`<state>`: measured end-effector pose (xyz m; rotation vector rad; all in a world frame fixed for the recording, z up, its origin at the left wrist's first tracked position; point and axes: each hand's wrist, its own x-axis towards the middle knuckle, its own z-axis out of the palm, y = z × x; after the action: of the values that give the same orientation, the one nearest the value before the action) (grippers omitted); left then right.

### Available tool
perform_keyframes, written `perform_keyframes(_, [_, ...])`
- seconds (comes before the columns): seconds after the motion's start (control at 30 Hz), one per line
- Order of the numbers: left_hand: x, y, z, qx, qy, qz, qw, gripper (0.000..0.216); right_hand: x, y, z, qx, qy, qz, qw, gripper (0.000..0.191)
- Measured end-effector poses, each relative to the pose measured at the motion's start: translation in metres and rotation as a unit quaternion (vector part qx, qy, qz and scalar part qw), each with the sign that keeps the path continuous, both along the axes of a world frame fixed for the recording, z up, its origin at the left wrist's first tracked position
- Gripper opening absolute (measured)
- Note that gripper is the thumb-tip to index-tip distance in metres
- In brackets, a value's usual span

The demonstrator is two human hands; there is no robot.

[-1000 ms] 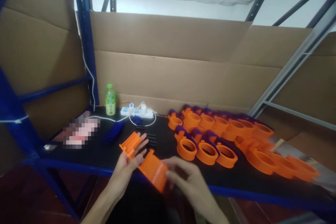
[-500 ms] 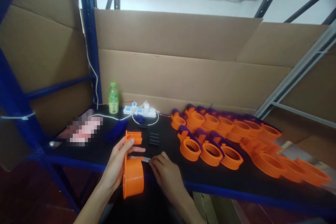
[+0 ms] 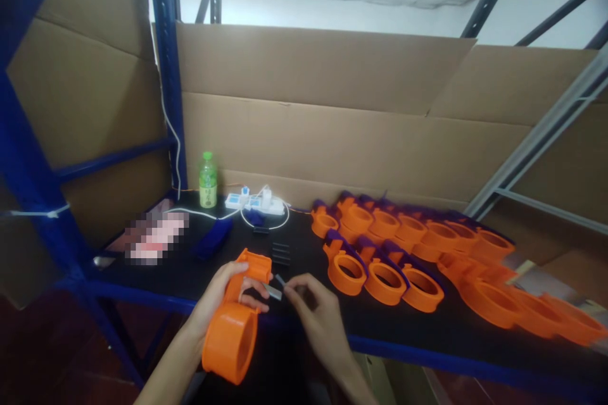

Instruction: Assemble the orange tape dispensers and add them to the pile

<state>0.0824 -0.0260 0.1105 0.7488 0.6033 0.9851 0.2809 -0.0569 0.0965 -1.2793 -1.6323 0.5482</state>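
My left hand [image 3: 216, 297] is closed around an orange plastic part with a ring [image 3: 228, 342], tilted with the ring low. A flat silver strip [image 3: 273, 292] sticks out by its fingertips; whether they grip it I cannot tell. Just right of it, my right hand [image 3: 316, 307] pinches a small thin grey piece [image 3: 280, 280] between thumb and finger. Several short black strips [image 3: 280, 254] lie side by side on the black tabletop [image 3: 304, 237] beyond the hands.
Rows of orange ringed parts [image 3: 384, 280], many with dark purple pieces, fill the right side. A green-capped bottle [image 3: 208, 183], a white power strip [image 3: 261, 204] with cables and a dark blue piece [image 3: 215, 237] stand behind. Cardboard [image 3: 308, 133] walls the back.
The orange part has turned so its ring opening shows, and its ring has shifted down and left. My right hand has moved slightly right; a thin grey piece now shows in its fingertips.
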Motion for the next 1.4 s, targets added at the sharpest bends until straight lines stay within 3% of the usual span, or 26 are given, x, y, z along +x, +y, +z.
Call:
perform_keyframes(0.13, [0.009,-0.007,0.004,0.028,-0.013,-0.004,1.000,0.034,0.004,-0.011,0.018,-0.094,0.133,0.024,0.986,0.033])
perform_keyframes(0.3, [0.014,-0.004,-0.001,0.037,0.007,-0.033,0.999,0.042,0.010,-0.013,0.022,-0.146,0.179,0.029,0.972,0.035])
perform_keyframes(0.77, [0.010,-0.003,-0.005,0.026,0.025,-0.028,0.999,0.049,0.018,-0.017,0.029,-0.133,0.144,0.019,0.980,0.038])
perform_keyframes(1.03, [0.013,-0.020,0.012,0.030,0.043,-0.017,0.998,0.040,0.020,-0.017,0.036,-0.159,0.117,0.047,0.979,0.035])
perform_keyframes(1.2, [0.015,-0.019,0.008,0.065,0.062,-0.005,0.996,0.043,0.022,-0.018,0.040,-0.161,0.099,0.065,0.980,0.035])
perform_keyframes(1.4, [0.011,-0.017,0.004,0.142,0.117,-0.092,0.979,0.035,0.037,-0.020,0.045,-0.181,0.042,0.099,0.978,0.029])
